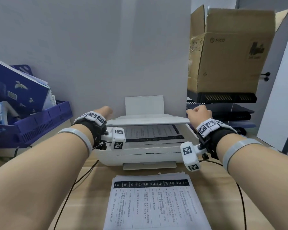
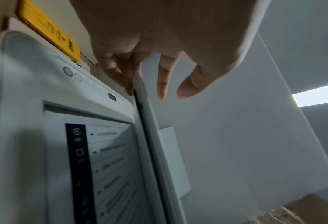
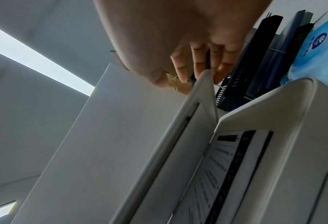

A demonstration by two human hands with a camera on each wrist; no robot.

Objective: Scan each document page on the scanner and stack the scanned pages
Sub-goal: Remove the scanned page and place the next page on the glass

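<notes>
Gripping the scanner lid (image 1: 148,121) at its two front corners, you had your left hand (image 1: 105,112) curled round the left corner, fingers (image 2: 121,72) below the edge and thumb above it, and your right hand (image 1: 198,113) pinching the right corner with its fingertips (image 3: 201,66) on the rim. The lid stood partly raised, hinged at the back of the white scanner (image 1: 140,155). Under it, a printed page (image 1: 153,132) lay face up on the glass, its dark header band toward you. In front of the scanner, on the wooden desk (image 1: 222,188), sat a stack of pages (image 1: 153,203) with the same layout. A blue file tray (image 1: 40,123) stood to your left, and a cardboard box (image 1: 229,50) rested on black trays to your right.
</notes>
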